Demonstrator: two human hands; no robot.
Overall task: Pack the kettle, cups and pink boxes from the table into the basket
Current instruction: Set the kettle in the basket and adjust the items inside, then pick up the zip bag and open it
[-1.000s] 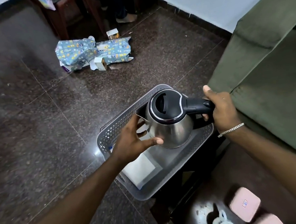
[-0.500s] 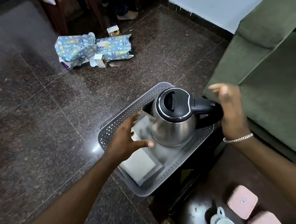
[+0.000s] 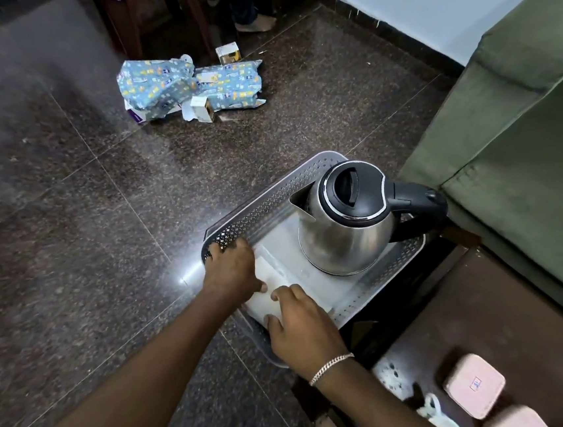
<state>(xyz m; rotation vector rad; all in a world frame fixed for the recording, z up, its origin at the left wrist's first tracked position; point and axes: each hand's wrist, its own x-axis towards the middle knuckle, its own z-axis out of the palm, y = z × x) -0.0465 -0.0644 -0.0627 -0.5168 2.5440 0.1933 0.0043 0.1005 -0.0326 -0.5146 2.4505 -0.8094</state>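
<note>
The steel kettle (image 3: 347,238) with a black lid and handle stands upright in the far right part of the grey perforated basket (image 3: 269,204), and neither hand touches it. A flat white pad (image 3: 263,284) lies in the basket's near left part. My left hand (image 3: 232,269) is at the pad's left edge by the basket rim. My right hand (image 3: 301,328) lies on the pad's near end, fingers curled over it. Two pink boxes (image 3: 473,386) (image 3: 515,419) and a white cup (image 3: 437,417) sit on the dark table (image 3: 489,313) at the lower right.
A green sofa (image 3: 523,128) rises close on the right of the basket. Blue wrapped parcels (image 3: 188,84) and small cartons (image 3: 202,109) lie on the dark tiled floor ahead. Wooden chair legs and a person's foot (image 3: 255,24) are at the far wall.
Both hands let go of the kettle, which now rests in the basket. My right hand crossed from the handle to the white pad, and my left hand dropped onto the pad's left edge.
</note>
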